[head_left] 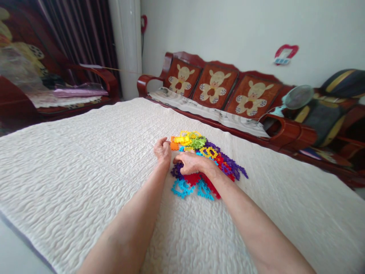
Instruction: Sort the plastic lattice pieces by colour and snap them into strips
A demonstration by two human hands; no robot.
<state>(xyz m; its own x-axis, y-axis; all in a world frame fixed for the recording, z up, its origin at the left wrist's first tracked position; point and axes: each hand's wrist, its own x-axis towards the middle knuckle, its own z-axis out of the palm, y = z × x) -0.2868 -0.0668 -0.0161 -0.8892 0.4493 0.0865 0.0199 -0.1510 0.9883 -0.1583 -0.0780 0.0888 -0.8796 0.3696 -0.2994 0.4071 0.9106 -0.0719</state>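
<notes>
A heap of flat plastic interlocking pieces [209, 158] in yellow, green, purple, red, orange and blue lies on a cream quilted cover [85, 160]. My left hand [162, 149] is curled at the heap's left edge, its fingers closed beside an orange piece [173, 145]; what it grips is hidden. My right hand [191, 163] rests palm down on the heap with fingers bent over purple and red pieces. Blue pieces [182, 188] lie just under my right wrist.
A wooden sofa [216, 87] with animal-print cushions runs along the far side of the cover. A small fan [298, 97] and a dark bag stand at the right. Another wooden seat with cloths is at the far left.
</notes>
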